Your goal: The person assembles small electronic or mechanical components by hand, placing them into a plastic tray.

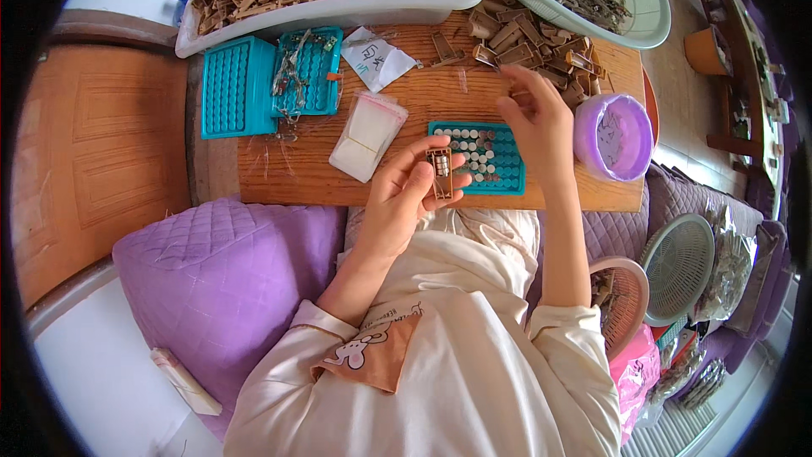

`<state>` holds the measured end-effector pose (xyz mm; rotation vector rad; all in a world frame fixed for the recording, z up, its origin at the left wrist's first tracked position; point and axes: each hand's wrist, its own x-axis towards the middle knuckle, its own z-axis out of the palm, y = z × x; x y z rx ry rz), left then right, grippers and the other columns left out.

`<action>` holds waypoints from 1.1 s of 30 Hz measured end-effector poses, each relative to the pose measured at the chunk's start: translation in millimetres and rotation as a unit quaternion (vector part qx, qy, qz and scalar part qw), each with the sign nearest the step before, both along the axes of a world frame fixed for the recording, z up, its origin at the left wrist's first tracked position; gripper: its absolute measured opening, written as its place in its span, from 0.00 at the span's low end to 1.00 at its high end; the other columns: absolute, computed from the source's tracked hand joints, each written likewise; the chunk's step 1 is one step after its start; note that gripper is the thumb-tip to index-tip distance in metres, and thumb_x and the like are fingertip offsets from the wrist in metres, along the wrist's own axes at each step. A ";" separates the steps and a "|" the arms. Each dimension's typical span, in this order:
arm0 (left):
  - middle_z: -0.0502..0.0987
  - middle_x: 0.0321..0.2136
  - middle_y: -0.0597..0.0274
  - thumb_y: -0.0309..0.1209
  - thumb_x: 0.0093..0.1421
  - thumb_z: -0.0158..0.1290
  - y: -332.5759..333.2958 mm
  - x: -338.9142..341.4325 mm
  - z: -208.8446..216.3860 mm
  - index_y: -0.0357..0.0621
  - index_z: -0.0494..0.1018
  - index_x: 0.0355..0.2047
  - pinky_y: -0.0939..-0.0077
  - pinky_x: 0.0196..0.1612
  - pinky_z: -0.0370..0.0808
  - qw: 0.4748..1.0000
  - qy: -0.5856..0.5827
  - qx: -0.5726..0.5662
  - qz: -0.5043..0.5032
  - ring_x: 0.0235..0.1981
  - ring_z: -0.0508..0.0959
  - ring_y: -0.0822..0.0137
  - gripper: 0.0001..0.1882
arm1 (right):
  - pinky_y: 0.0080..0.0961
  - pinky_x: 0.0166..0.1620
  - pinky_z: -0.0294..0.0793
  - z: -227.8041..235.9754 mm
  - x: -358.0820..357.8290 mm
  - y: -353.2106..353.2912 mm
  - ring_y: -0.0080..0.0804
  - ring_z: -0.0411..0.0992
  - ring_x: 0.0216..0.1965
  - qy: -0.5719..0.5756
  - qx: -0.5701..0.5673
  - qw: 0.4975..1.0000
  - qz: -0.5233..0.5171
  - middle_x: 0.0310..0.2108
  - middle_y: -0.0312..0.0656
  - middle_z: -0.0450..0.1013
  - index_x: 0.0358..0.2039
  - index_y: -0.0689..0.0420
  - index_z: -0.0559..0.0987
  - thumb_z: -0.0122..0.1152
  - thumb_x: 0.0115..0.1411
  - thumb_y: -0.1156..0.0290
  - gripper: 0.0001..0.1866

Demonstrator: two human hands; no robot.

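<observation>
My left hand (402, 190) holds a small brown plastic casing (440, 190) upright between thumb and fingers. Several silver button cells (442, 166) sit stacked inside it. Under and beside that hand lies a teal dimpled tray (506, 161) with rows of round silver cells (475, 156) in its hollows. My right hand (541, 114) is raised above the tray's far edge, fingers bent and thumb apart, with nothing visible between them. Its fingertips are close to a pile of brown casings (512, 38) at the back right of the wooden table (406, 101).
A white bin (330, 10) heaped with brown pieces and a pale green basket (651, 17) of thin metal parts stand at the back. Teal trays (237, 89) with wired parts, clear bags (368, 135) and a paper (376, 59) lie left; a purple tub (584, 140) is right.
</observation>
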<state>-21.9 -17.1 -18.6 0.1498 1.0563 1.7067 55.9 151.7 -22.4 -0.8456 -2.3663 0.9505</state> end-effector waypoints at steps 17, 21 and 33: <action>0.69 0.40 0.54 0.30 0.52 0.50 2.9 18.1 -2.4 0.36 0.61 0.45 0.73 0.44 0.70 0.991 0.042 0.117 0.046 0.46 0.67 0.63 0.21 | 0.17 0.29 0.70 18.7 37.3 -90.0 0.23 0.70 0.29 0.206 -0.270 0.938 -0.069 0.28 0.40 0.72 0.30 0.62 0.74 0.61 0.41 0.81 0.12; 0.69 0.40 0.52 0.33 0.51 0.52 5.5 20.7 -1.5 0.35 0.62 0.44 0.73 0.44 0.70 0.987 0.112 0.107 0.033 0.45 0.67 0.64 0.22 | 0.16 0.32 0.69 18.7 36.4 -90.6 0.22 0.69 0.30 0.198 -0.310 0.928 -0.062 0.29 0.40 0.71 0.30 0.64 0.73 0.60 0.43 0.82 0.12; 0.69 0.38 0.49 0.48 0.53 0.46 9.2 29.8 -1.6 0.32 0.64 0.37 0.71 0.44 0.66 0.930 0.362 0.040 0.051 0.40 0.70 0.64 0.26 | 0.33 0.24 0.67 9.5 28.0 -101.2 0.46 0.67 0.22 0.062 -0.142 0.987 0.047 0.21 0.49 0.67 0.31 0.62 0.68 0.52 0.47 0.76 0.09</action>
